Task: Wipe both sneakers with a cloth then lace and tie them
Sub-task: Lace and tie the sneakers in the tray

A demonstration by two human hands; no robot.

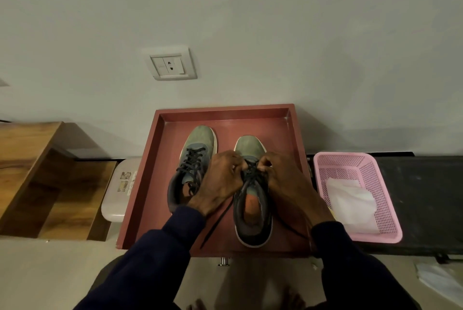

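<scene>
Two grey-green sneakers stand side by side in a red tray (150, 166), toes toward the wall. The left sneaker (198, 141) has its black lace threaded through the eyelets. Over the laces of the right sneaker (253, 219) both my hands meet. My left hand (220, 182) and my right hand (288, 179) each pinch the black lace (215, 224) at the upper eyelets. One loose lace end trails toward me across the tray floor, another runs under my right wrist. A white cloth (350, 199) lies in the pink basket (385, 209) to the right.
The tray sits against a pale wall with a socket plate (172, 64). A white stool-like object (117, 192) and wooden steps (37, 171) are to the left. A dark bench (426, 197) carries the basket on the right. My bare toes (250, 302) show on the floor below.
</scene>
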